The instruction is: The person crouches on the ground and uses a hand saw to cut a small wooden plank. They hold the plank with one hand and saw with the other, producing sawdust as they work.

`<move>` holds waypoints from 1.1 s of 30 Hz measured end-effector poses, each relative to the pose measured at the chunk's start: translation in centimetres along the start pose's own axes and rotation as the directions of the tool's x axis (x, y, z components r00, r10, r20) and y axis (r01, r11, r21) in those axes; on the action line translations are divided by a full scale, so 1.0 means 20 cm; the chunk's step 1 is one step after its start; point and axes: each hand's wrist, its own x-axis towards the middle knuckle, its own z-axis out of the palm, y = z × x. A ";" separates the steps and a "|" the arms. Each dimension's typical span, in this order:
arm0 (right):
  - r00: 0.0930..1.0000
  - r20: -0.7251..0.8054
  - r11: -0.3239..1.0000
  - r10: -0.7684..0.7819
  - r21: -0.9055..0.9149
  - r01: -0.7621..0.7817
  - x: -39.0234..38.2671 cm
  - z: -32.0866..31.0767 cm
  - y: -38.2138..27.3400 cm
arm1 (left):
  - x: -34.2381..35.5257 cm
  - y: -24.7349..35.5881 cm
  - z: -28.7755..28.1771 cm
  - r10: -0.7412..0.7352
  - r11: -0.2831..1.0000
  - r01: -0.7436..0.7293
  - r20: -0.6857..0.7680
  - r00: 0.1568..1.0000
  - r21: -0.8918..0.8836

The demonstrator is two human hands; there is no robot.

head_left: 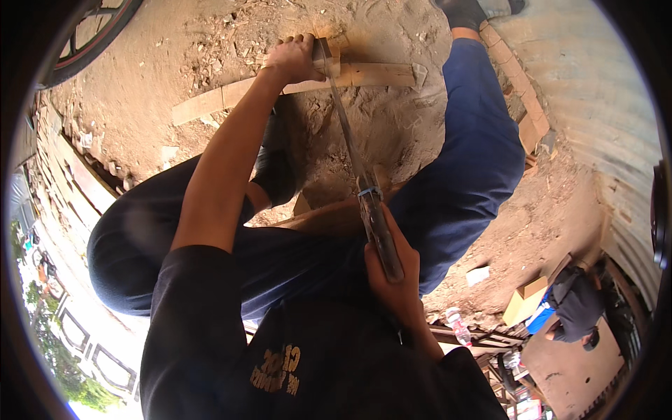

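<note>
My right hand (395,255) is wrapped around the dark handle of a long-bladed knife (348,133), with a pale blue band where handle and blade meet. The narrow blade runs up and away from me, its far end beside my left hand (292,59). The fingers of that hand are bent over a small wooden block (329,70), partly hidden under it. Beneath lies a long, pale wooden strip (381,75) on the dirt, crossing under the blade's far part. I sit with my legs spread on either side of the tool.
A wheel (98,35) stands at the upper left. A row of bricks (514,70) edges the corrugated metal wall (588,84) on the right. Lower right, another person (577,301) bends by a board (574,367), near a cardboard box (525,301) and a plastic bottle (458,325).
</note>
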 end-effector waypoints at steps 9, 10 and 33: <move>1.000 -0.021 1.000 0.013 0.004 -0.013 -0.01 0.05 0.04 | -0.08 -0.02 0.15 0.030 0.999 -0.025 -0.216 0.976 0.023; 1.000 -0.022 1.000 -0.001 0.010 0.001 -0.02 0.05 0.05 | -0.07 -0.02 0.18 0.032 0.999 -0.028 -0.254 0.967 0.018; 0.999 -0.044 0.997 0.028 0.075 -0.025 0.20 0.23 0.17 | 0.02 0.07 0.12 -0.449 0.864 0.374 -0.181 0.875 -0.337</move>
